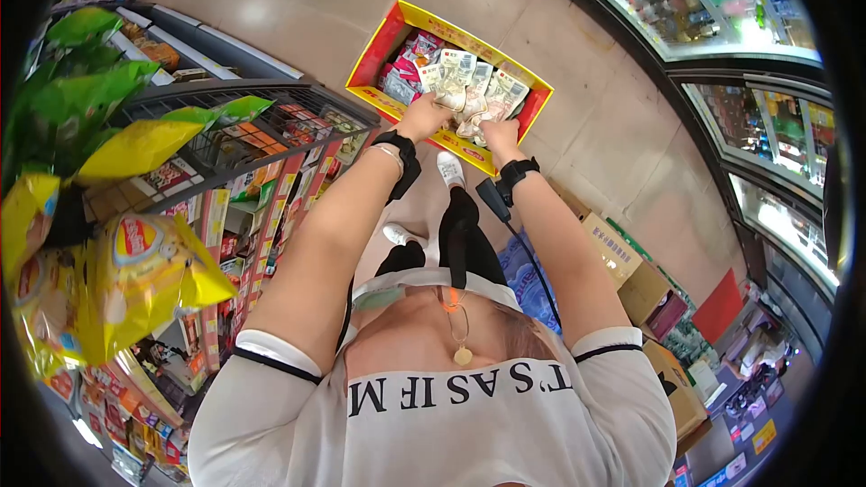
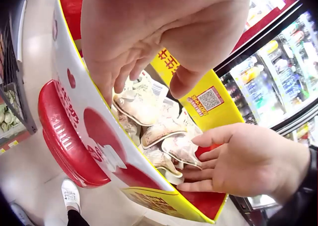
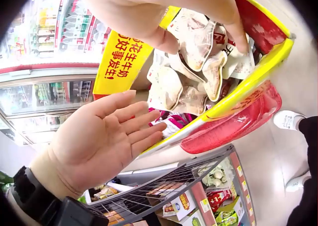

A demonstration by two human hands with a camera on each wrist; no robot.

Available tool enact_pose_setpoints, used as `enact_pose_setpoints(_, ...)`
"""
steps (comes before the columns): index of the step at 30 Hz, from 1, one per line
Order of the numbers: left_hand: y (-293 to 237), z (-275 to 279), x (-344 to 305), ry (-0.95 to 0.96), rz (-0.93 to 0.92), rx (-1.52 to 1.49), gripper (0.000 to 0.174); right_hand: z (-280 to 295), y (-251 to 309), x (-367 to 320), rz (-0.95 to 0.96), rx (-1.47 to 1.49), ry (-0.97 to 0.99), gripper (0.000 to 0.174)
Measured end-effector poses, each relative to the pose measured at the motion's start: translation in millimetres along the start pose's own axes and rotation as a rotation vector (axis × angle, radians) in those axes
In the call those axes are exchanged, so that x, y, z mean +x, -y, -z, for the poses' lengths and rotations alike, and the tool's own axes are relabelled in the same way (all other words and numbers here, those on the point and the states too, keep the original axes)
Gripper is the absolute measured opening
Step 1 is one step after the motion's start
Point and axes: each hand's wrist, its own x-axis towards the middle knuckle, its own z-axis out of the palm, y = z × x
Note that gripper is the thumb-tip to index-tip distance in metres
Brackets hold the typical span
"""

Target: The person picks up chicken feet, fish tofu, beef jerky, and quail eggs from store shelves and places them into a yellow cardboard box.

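Observation:
A yellow-rimmed red and white carton box (image 1: 469,41) is in front of me, with pale, clear-fronted snack packets (image 1: 460,72) piled inside. Pink and purple packets (image 1: 415,54) lie at its left end. My left hand (image 1: 424,115) reaches over the near rim; the right wrist view shows its palm and extended fingers (image 3: 144,121) at the pile's side. Across from it my right hand (image 1: 501,133) is at the right end, palm inward, straight fingers (image 2: 198,174) beside the lowest packets in the left wrist view. Packets lie between both hands.
A shelf rack with a wire top (image 1: 298,122) stands close on the left, with yellow chip bags (image 1: 135,271) nearer me. Glass-door drink fridges (image 1: 767,126) line the right. Cardboard boxes (image 1: 622,257) and a blue wrapped pack (image 1: 528,280) are by my right side.

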Motion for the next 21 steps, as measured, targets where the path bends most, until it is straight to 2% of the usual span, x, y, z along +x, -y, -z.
enact_pose_setpoints(2, 0.6, 1.0, -16.8, -0.099, -0.114, -0.039, 0.044, 5.4, -13.3, 5.5, 0.068, 0.03, 0.11, 0.062)
enact_pose_setpoints(3, 6.9, 0.6, -24.6, -0.128, -0.182, -0.132, 0.04, 11.7, -1.1, -11.9, 0.055, 0.156, 0.101, 0.059)
enact_pose_setpoints(4, 4.4, 4.8, -37.3, -0.127, -0.186, -0.151, 0.036, 17.3, 5.4, -24.0, 0.07, 0.203, 0.076, 0.053)
enact_pose_setpoints(6, -6.0, 15.7, -79.3, -0.153, -0.186, -0.185, 0.033, 38.6, 36.6, -60.3, 0.045, 0.267, 0.211, 0.05)
enact_pose_setpoints(9, 25.9, 29.1, -121.2, -0.182, -0.264, -0.321, 0.03, 61.0, 42.7, -77.0, 0.032, 0.071, 0.349, 0.039)
enact_pose_setpoints(10, 29.4, 34.0, -145.4, -0.199, -0.344, -0.441, 0.03, 68.0, 53.5, -90.8, 0.013, 0.028, 0.382, 0.038)
enact_pose_setpoints(13, 76.1, 41.0, -195.9, -0.4, -0.303, -0.444, 0.03, 73.2, 75.0, -110.0, -0.079, 0.095, 0.607, 0.027)
enact_pose_setpoints(15, 89.0, 45.6, -247.9, -0.47, -0.139, -0.498, 0.029, 63.1, 94.7, -120.5, -0.098, 0.03, 0.749, 0.022)
enact_pose_setpoints(21, 152.0, 23.6, -366.9, -0.996, -0.067, -0.658, 0.029, -25.3, 133.6, -174.3, -0.03, -0.175, 1.064, 0.018)
